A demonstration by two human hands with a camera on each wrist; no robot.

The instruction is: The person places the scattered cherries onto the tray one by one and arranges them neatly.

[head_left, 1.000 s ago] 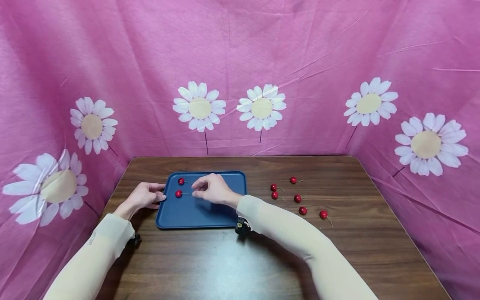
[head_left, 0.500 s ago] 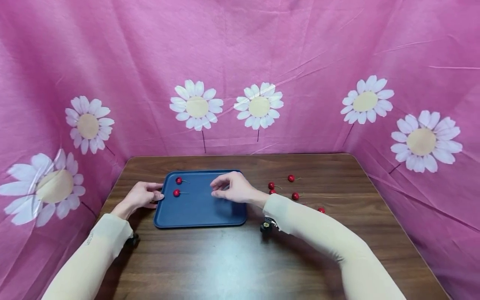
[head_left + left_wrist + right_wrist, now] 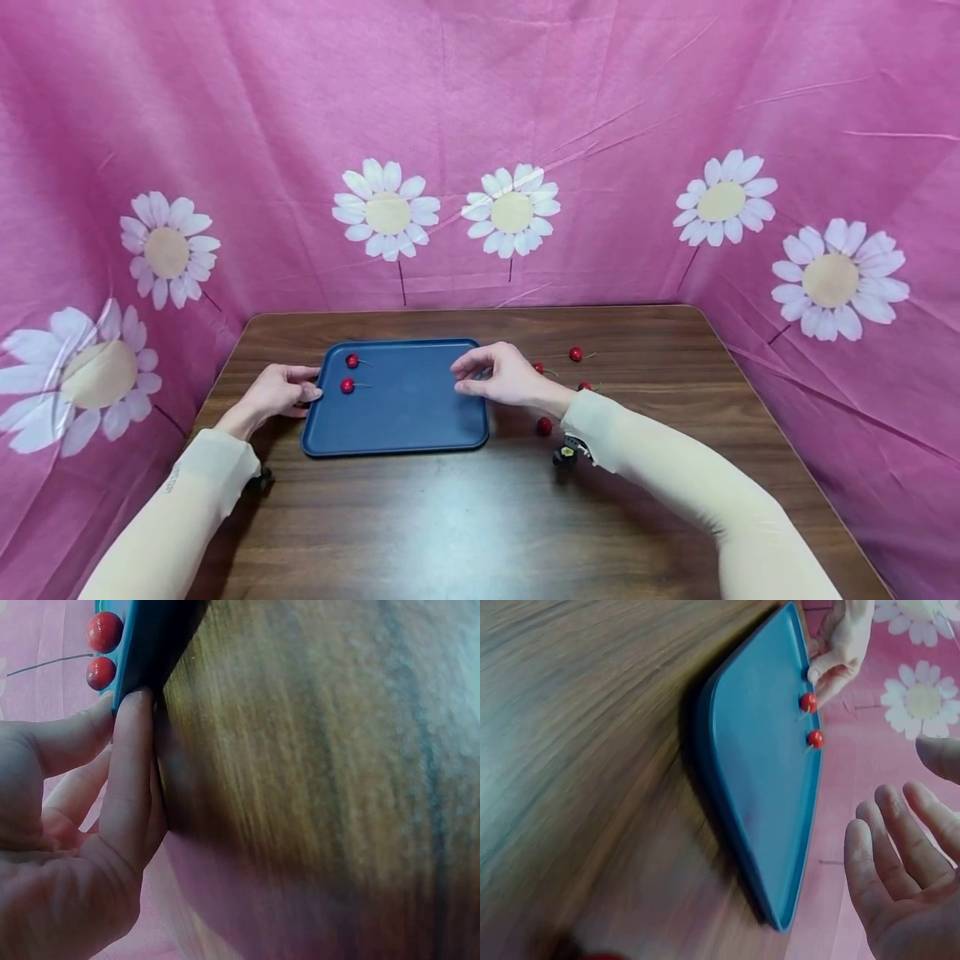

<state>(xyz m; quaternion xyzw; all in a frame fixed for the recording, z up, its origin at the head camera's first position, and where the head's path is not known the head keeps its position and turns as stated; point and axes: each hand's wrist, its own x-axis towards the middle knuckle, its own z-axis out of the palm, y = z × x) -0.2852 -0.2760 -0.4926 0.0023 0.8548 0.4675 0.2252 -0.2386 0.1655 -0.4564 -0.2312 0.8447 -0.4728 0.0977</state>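
- Left hand (image 3: pixel 272 393): fingers pinch the tray (image 3: pixel 397 417).
- Two cherries (image 3: pixel 347 386): on tray, just right of these fingers.
- Right hand (image 3: pixel 504 375): fingers loosely bent, apart from thumb, above tray's right end.
- Other cherries (image 3: pixel 576 354): on table (image 3: pixel 360 517), right of those fingers.

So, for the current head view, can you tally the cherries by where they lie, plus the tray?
Cherries on the tray: 2
Cherries on the table: 4 in sight
Tray: 1
Total: 7, though the right sleeve may hide more
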